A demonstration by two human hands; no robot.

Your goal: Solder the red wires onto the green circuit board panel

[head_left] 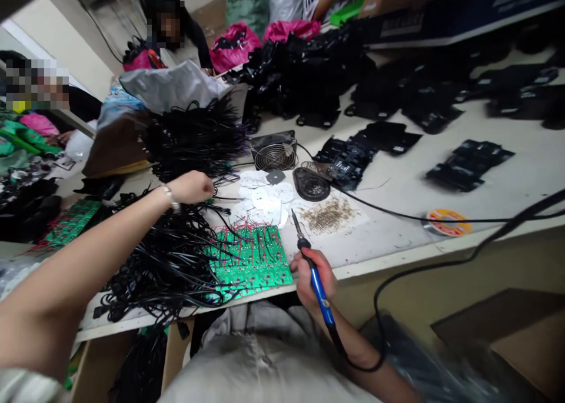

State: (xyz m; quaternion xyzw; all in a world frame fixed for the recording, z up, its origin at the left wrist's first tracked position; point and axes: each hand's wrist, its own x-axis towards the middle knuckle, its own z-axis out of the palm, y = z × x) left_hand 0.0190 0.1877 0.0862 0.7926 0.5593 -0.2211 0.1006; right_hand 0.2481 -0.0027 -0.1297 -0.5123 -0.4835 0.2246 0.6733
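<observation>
My right hand (314, 278) is closed round a blue-handled soldering iron (312, 269), tip pointing up and away over the bench edge. Its black cord (441, 262) loops off to the right. Just left of it lies a green circuit board (251, 262) with red and black wires soldered on. My left hand (190, 186) reaches out across a heap of black cables (163, 262), fingers curled at a bundle of black wires (194, 138); what it grips is hidden.
A small fan (274, 151), a black iron stand (311, 184), white pads (265, 200), solder debris (329, 213) and a solder reel (448, 222) lie on the white bench (397, 179). Black plastic parts (468, 165) cover the far side. Other people sit at the back left.
</observation>
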